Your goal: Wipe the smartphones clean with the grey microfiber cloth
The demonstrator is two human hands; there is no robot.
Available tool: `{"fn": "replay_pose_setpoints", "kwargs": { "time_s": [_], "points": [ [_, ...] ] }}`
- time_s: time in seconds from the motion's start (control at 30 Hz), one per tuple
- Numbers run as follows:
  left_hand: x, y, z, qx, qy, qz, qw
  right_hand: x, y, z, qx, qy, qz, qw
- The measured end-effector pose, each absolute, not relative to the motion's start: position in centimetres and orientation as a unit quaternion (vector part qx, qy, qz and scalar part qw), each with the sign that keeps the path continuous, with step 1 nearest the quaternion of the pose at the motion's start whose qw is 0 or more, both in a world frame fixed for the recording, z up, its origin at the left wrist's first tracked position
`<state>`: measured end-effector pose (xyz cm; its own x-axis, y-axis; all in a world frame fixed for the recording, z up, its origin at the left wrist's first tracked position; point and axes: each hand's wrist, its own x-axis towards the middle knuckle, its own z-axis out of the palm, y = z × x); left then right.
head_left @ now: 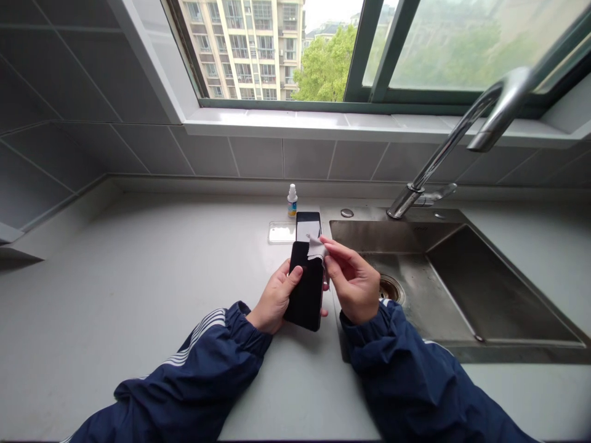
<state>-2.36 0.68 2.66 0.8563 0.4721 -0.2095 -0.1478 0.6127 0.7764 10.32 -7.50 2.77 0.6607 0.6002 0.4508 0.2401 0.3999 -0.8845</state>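
Note:
My left hand (276,295) is wrapped round a black smartphone (305,298), its thumb on the front and fingertips showing at the far edge. Between the fingers and thumb of my right hand (353,280) is a small grey cloth (317,248) with a zigzag edge, lying against the phone's upper right corner. Behind that phone, a second dark phone-like device (308,225) rests on the counter, its glossy face partly hidden. A clear phone case (281,232) lies beside it on the left. Just beyond stands a small white spray bottle (292,202) with a coloured label.
A steel sink (401,237) is set into the white counter (138,277) on the right, close to my right forearm. Its chrome faucet (443,151) arches over the basin. A round metal cap (346,213) lies near the sink's back left corner. Behind runs a tiled wall below a window.

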Motion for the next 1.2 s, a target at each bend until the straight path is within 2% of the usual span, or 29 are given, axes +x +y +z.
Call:
{"fn": "replay_pose_setpoints", "kwargs": {
  "time_s": [0.17,0.4,0.63,0.73,0.93,1.2],
  "points": [
    [-2.8,0.4,2.6,0.449,0.202,0.194,0.848,10.3,-7.7,3.4,-0.55,-0.366,0.189,0.727],
    [-3.7,-0.3,2.2,0.453,0.163,0.148,0.864,10.0,-8.1,3.1,-0.554,-0.385,0.172,0.718],
    [-3.7,-0.7,2.1,0.447,0.114,0.139,0.876,10.4,-8.0,2.8,-0.571,-0.417,0.214,0.675],
    [-3.8,-0.7,2.2,0.461,0.1,0.136,0.871,10.5,-8.2,3.0,-0.587,-0.452,0.164,0.651],
    [-3.7,-0.6,2.3,0.563,0.065,0.191,0.802,10.0,-8.4,3.5,-0.58,-0.547,-0.016,0.604],
    [-3.3,-0.6,2.6,0.6,0.032,0.215,0.77,9.5,-8.6,3.7,-0.553,-0.584,-0.028,0.594]
  ]
}}
